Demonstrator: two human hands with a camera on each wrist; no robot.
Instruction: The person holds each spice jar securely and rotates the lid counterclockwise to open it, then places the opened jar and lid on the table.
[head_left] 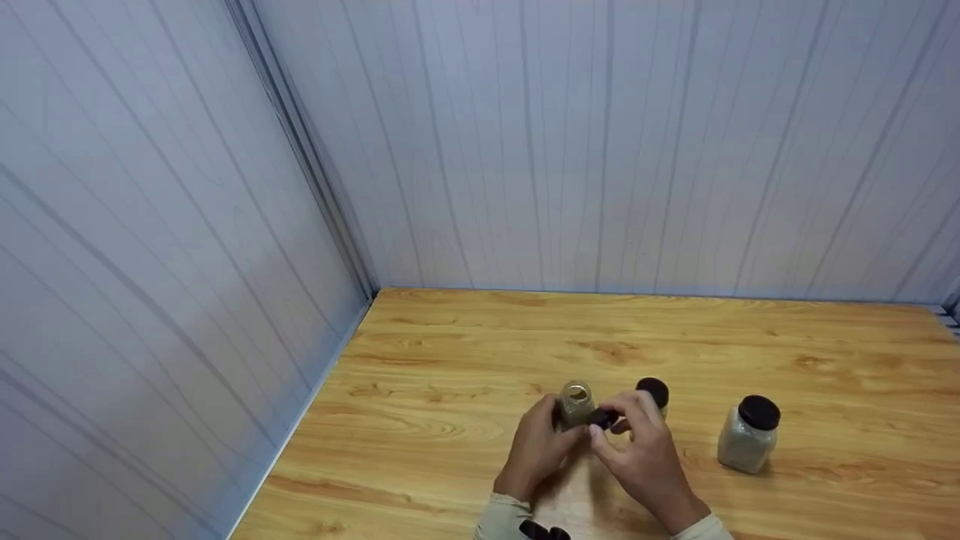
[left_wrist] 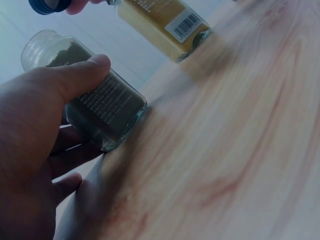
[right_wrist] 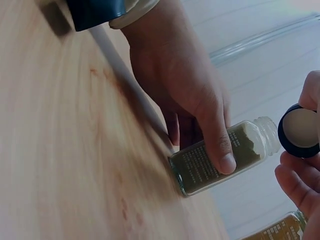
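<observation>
An uncapped glass spice jar [left_wrist: 107, 107] with dark greenish powder stands on the wooden table, its threaded mouth bare. My left hand [head_left: 541, 444] grips it round the sides, thumb across the printed face. Just beside the jar's mouth, my right hand [head_left: 637, 446] pinches a black screw cap [right_wrist: 300, 131] between thumb and fingers. The cap is tipped so its pale inside shows in the right wrist view, apart from the jar. Partly hidden behind the right hand is a second jar with yellow powder [left_wrist: 160, 25], a barcode label on its side.
A square-sided jar [head_left: 746, 442] of pale grey contents, with a black lid, stands to the right of my right hand. White panel walls [head_left: 487, 150] rise at the back and left of the table [head_left: 420, 352].
</observation>
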